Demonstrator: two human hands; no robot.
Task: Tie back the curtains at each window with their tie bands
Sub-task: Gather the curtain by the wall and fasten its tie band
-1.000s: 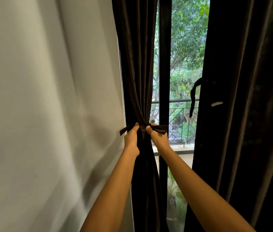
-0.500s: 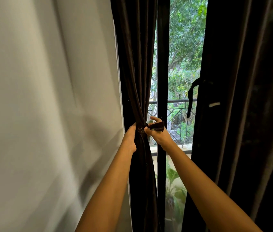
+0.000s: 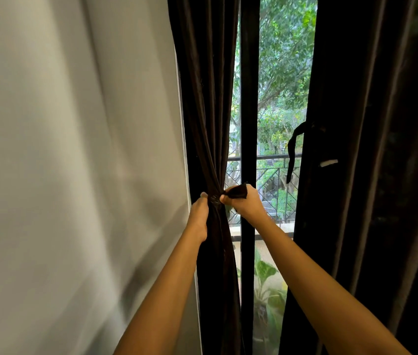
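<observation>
Fingers (image 3: 224, 199) of right hand (image 3: 247, 204) pinch free end of dark fabric tie band (image 3: 236, 192). Left hand (image 3: 199, 216) grips gathered dark brown pleated curtain (image 3: 207, 98), fingers curled round bunch, mostly hidden. Band wraps bunch between hands, beside black window frame (image 3: 248, 98). Advice: squeeze bunch firm, draw end snug, fasten before release, else folds likely slip.

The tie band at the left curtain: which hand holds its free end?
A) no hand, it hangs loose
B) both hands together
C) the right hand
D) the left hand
C: the right hand pinches the dark free end of the tie band, which sticks out above its fingers, while the left hand grips the gathered left curtain beside it.
</observation>
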